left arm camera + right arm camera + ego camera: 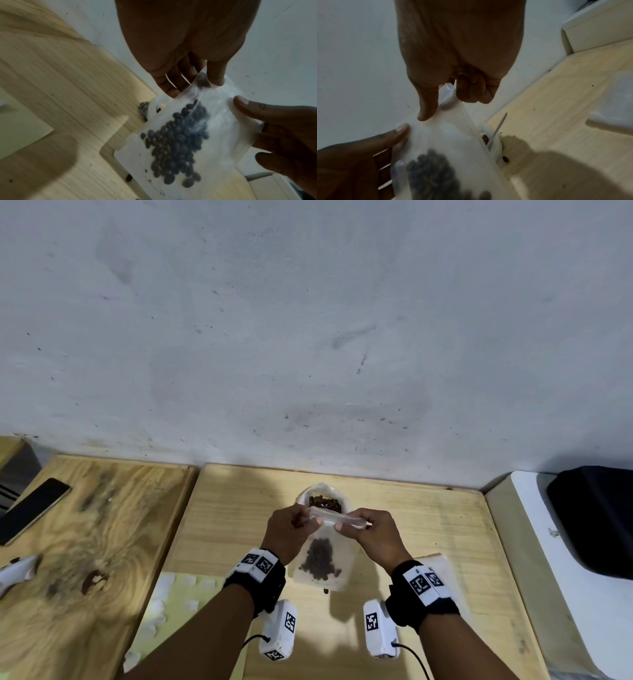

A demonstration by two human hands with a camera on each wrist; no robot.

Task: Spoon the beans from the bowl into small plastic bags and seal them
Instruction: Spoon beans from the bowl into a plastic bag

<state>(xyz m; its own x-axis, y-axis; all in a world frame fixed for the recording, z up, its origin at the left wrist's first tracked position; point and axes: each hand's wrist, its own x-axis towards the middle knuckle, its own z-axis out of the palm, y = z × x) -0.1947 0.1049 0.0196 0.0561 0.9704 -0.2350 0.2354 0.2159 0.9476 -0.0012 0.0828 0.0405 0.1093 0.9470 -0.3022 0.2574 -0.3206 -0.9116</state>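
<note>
A small clear plastic bag (322, 559) (214, 121) (450, 135) hangs above the light wooden table (428, 525), with dark beans (320, 559) (175, 146) (433, 175) heaped in its lower part. My left hand (291, 530) (185, 47) pinches the bag's top strip at its left end. My right hand (373, 530) (458, 54) pinches the same strip at its right end. Behind the hands stands the white bowl (323, 494) (494, 146) with more beans. A thin white handle (498, 128) leans out of the bowl in the right wrist view.
A stack of flat bags (442, 563) lies to the right on the table. A pale green sheet (178, 604) lies front left. A second wooden table (85, 542) at left carries a phone (32, 513). A white surface (561, 559) with a black object (596, 518) stands at right. A loose bean (325, 591) lies below the bag.
</note>
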